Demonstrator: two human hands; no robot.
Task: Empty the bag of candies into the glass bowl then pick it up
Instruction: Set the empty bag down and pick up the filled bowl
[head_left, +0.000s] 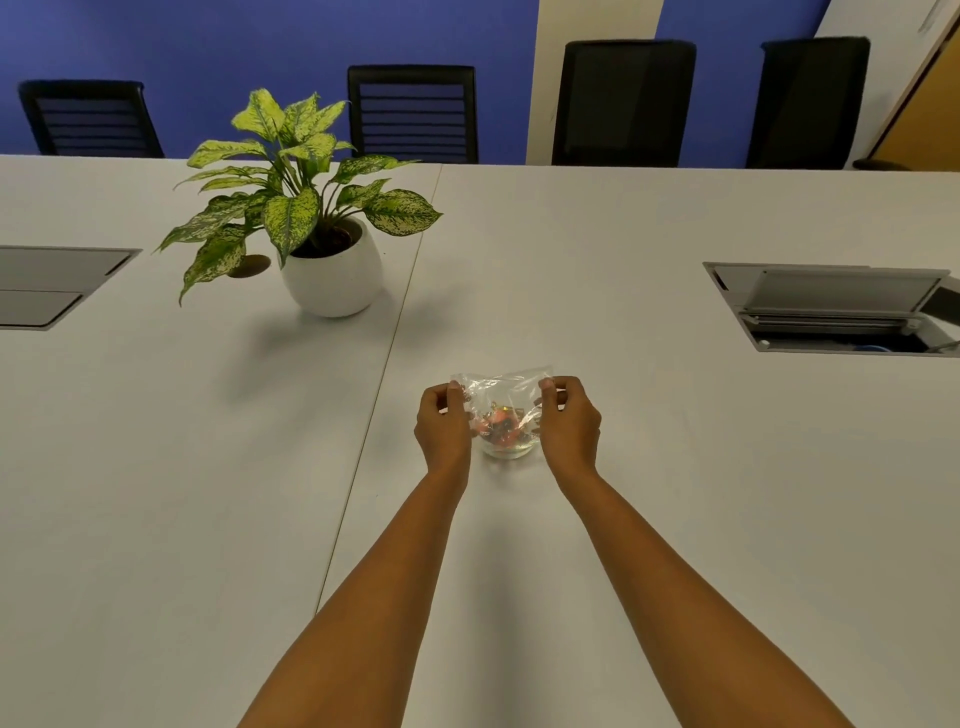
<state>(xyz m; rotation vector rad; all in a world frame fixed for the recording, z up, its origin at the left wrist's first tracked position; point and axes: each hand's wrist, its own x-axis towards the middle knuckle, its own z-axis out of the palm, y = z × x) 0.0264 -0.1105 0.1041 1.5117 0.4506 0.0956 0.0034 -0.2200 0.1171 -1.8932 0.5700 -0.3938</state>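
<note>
A clear plastic bag (501, 387) hangs over a small glass bowl (506, 449) on the white table. My left hand (441, 428) pinches the bag's left upper corner and my right hand (569, 423) pinches its right upper corner. Red and orange candies (501, 421) show through the plastic at the bowl's mouth; I cannot tell whether they lie in the bag or in the bowl. Both hands flank the bowl, hiding its sides.
A potted plant in a white pot (332, 275) stands at the back left. An open cable hatch (836, 312) is set in the table at the right, a shut one (52, 286) at the left. Black chairs (413, 111) line the far edge.
</note>
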